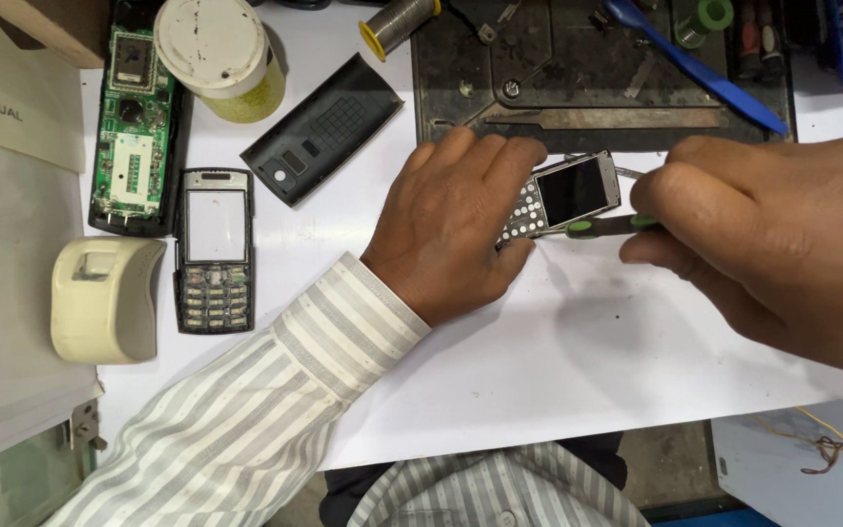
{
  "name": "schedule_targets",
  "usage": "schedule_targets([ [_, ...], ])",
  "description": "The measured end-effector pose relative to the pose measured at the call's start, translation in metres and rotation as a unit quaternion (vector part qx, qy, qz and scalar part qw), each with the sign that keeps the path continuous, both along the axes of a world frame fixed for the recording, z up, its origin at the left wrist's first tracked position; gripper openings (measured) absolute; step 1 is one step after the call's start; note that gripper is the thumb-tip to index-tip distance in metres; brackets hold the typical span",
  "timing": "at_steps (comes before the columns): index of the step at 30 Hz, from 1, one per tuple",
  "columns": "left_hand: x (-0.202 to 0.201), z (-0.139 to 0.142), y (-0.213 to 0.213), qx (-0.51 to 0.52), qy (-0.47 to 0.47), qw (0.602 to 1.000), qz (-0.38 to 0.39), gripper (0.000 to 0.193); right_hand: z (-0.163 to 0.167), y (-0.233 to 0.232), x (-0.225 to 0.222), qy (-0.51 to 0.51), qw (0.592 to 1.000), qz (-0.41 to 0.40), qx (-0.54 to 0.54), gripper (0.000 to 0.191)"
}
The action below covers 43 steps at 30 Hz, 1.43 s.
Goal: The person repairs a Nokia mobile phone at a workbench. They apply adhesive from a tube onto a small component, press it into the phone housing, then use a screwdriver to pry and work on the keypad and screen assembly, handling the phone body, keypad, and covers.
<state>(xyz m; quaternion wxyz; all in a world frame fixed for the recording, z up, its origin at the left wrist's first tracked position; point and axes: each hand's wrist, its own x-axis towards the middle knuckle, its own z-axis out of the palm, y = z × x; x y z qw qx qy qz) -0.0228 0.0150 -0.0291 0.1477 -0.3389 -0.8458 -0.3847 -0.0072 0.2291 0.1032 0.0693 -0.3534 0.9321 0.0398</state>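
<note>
- Left hand (456,229) — fingers curled over, pressed down on small phone (563,198) on white sheet (578,361).
- Right hand (773,239) — fingers pinched shut around green-handled tool (605,226), tip laid beside the phone's keypad.

1. White counter (558,390), basically a plain sheet-like top, lit bright and even from above with only soft shadows.
2. Dark, scuffed work mat (578,59) sits at the back edge of the counter, pretty worn looking.
3. On the left, a pale booklet (12,107) lies over a stack of grey-white paper (2,293).
4. Bottom left corner there's a greenish glass pane (12,483) with a small metal bracket (85,429) on it, below the counter edge.
5. Bottom right, a pale blue-grey surface (792,459) with a loose yellowish wire (822,444) lying on it.
6. Dark floor (661,464) shows in the gap under the counter's front edge.
</note>
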Motion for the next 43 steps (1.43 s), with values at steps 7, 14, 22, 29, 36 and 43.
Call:
schedule_targets([
  [7,-0.0008,0.0003,-0.0005,0.007,-0.003,1.0,-0.001,0.063,-0.003,-0.0013,-0.0017,-0.088,0.993,-0.037,0.076,0.036],
  [14,-0.0004,-0.0013,-0.0008,0.003,0.001,1.0,0.0,0.061,-0.0008,0.0065,-0.0007,-0.048,0.995,-0.039,0.081,0.06],
  [22,0.0003,-0.0009,-0.0002,0.006,0.003,1.0,-0.001,0.06,-0.0053,0.0003,0.0014,0.008,0.98,-0.114,0.16,0.033],
  [29,0.0007,-0.0007,-0.0001,0.004,-0.001,1.0,0.002,0.062,-0.001,-0.0015,-0.0015,0.001,0.987,-0.043,0.158,0.029],
  [36,0.0001,-0.0008,0.0006,0.0,0.0,1.0,0.005,0.062,-0.0063,0.0067,0.0021,0.006,0.994,-0.012,0.106,0.028],
  [43,-0.0006,-0.0002,0.001,-0.003,-0.007,1.0,0.006,0.062,0.0,0.0037,0.0008,-0.072,0.987,-0.044,0.14,0.04],
])
